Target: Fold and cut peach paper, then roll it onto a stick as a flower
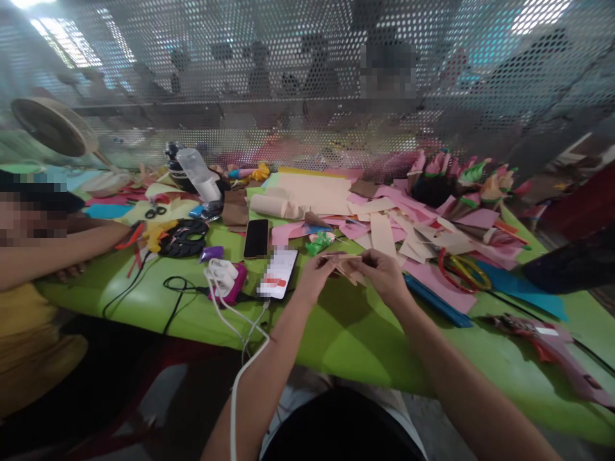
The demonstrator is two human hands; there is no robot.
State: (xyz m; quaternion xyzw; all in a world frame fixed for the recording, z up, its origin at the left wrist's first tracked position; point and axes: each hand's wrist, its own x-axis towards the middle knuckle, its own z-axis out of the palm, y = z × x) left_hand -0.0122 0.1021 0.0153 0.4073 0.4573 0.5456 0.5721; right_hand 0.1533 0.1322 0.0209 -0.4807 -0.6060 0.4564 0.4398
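Between both hands, just above the green table's front part, is a small piece of cream paper (346, 261), seemingly folded or layered. My left hand (317, 272) pinches its left end, and my right hand (384, 272) pinches the right end. Beyond the hands lie cream and pink paper strips (383, 234). A small green crumpled item (319, 242) sits just past my left hand. Close to my left forearm lies a phone with a lit screen (278, 274). A blue bar-shaped item (437, 301) rests beside my right forearm.
Scissors with red and yellow handles (464, 270) and a pink glue gun (552, 352) lie at right. At left are a magenta power adapter (229, 283) with cables, a dark phone (256, 238) and a person's arm (96, 246). A perforated metal screen (288, 83) stands behind.
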